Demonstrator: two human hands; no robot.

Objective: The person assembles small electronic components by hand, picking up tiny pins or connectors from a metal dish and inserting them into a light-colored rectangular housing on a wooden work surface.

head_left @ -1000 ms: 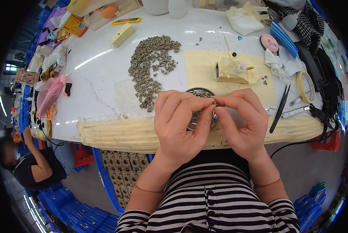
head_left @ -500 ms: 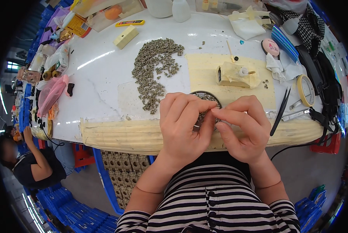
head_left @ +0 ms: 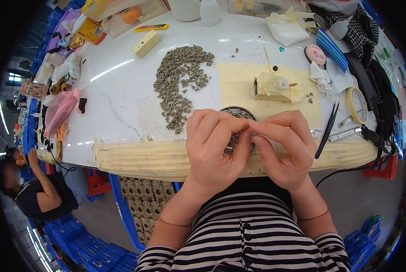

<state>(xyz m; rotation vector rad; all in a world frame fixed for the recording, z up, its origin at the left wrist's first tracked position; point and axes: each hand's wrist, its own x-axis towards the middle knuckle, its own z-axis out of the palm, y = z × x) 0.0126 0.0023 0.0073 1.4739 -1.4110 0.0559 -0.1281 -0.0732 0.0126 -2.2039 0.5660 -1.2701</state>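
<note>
Left hand: frame centre — fingertips close together, any hold unclear.
Right hand: right of centre — fingers half-curled, hold unclear.
Metal pieces: heaped upper centre.

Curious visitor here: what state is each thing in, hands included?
Left hand: fingers curled, grip contents hidden
Right hand: fingers curled, index meeting left hand
Round dish: holding metal bits, partly hidden
Curved heap: loose metal bits, spread out
Tweezers: lying down
Tissue: crumpled
Blue crate: holding blocky metal parts
</note>
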